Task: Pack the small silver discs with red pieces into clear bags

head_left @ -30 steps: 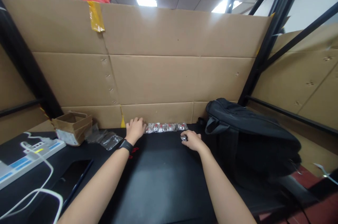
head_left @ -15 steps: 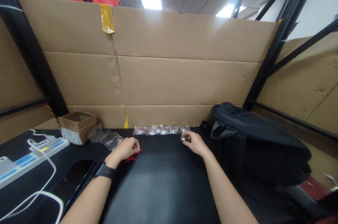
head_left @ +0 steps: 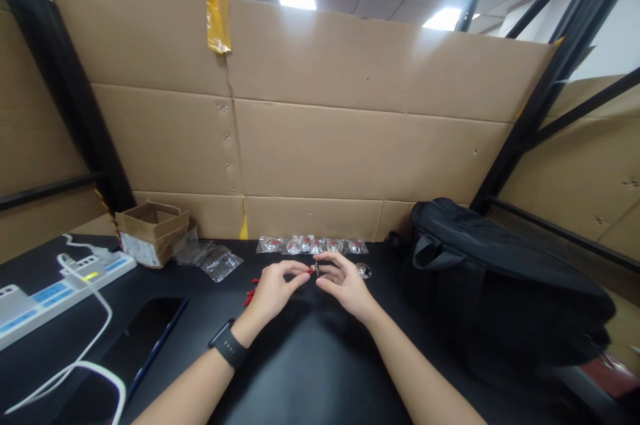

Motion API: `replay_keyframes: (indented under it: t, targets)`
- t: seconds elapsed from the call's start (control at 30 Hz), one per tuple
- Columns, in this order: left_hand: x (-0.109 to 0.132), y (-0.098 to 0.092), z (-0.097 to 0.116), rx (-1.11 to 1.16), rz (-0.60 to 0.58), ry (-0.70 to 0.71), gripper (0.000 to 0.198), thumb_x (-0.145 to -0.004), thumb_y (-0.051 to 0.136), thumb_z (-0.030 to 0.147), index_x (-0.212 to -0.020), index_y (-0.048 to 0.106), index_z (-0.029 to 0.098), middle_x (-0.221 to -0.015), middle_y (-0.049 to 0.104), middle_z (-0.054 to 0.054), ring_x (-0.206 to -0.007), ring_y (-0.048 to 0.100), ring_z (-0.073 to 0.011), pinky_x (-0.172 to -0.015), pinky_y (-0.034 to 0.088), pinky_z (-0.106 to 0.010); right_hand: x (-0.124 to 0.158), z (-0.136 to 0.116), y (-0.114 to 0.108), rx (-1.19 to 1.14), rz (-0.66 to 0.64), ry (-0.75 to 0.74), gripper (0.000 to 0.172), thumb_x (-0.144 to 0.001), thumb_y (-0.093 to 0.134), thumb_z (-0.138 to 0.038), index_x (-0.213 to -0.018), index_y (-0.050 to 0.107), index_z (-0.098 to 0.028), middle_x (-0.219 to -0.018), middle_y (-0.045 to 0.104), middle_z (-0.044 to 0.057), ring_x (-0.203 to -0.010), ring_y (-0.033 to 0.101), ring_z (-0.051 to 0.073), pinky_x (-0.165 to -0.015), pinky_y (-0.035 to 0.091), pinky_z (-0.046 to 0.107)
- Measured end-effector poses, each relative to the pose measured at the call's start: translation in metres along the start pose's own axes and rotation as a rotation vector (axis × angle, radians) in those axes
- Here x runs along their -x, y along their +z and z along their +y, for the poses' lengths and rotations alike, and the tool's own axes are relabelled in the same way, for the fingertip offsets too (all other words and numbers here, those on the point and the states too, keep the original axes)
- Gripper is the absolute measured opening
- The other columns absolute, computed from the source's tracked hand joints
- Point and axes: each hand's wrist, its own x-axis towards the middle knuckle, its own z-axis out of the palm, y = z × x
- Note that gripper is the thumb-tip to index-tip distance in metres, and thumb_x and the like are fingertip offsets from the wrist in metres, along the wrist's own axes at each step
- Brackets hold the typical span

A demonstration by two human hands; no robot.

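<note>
My left hand pinches a small red cord between thumb and fingertips. Facing it, my right hand grips a thin round metal disc, seen edge-on, and the red cord touches or nearly touches it. More red cords lie on the black table, partly behind my left hand. Another shiny disc rests just beyond my right hand. Along the back stands a row of clear-wrapped round pieces with red marks.
Clear plastic bags and an open cardboard box are at the back left. A white power strip with cables and a dark tablet lie left. A black bag fills the right. Cardboard panels stand behind.
Both hands have come together at the middle, the left bringing a red cord and the right a disc. The view has shifted slightly.
</note>
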Motion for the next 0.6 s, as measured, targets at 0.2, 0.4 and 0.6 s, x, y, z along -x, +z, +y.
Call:
replay_keyframes:
  t: [0.2,0.4,0.6]
  targets:
    - [0.005,0.004,0.006,-0.352,0.114,0.067,0.019,-0.092,0.059,0.040,-0.093,0.075,0.028,-0.114,0.071,-0.003,-0.115,0.059,-0.0267,-0.098,0.036,-0.043,0.001,0.004,0.006,0.005,-0.021,0.011,0.046,-0.076,0.080,-0.030,-0.117,0.059,-0.026,-0.128,0.061,0.008,-0.111,0.066,0.025,-0.091,0.055,0.039]
    - [0.009,0.010,0.008,-0.518,0.189,0.139,0.018,-0.095,0.055,0.032,-0.093,0.072,0.028,-0.127,0.061,-0.005,-0.127,0.047,-0.0278,-0.091,0.031,-0.041,0.002,0.007,0.012,-0.017,0.001,0.012,0.046,-0.075,0.081,-0.029,-0.116,0.060,-0.025,-0.127,0.062,0.009,-0.108,0.068,0.024,-0.089,0.056,0.038]
    - [0.010,0.012,0.006,-0.553,0.190,0.162,0.017,-0.095,0.053,0.030,-0.093,0.070,0.026,-0.123,0.061,-0.007,-0.123,0.045,-0.0290,-0.090,0.033,-0.042,0.002,0.010,0.015,-0.005,0.074,0.031,0.047,-0.071,0.084,-0.035,-0.111,0.062,-0.023,-0.123,0.066,0.010,-0.104,0.070,0.026,-0.089,0.058,0.042]
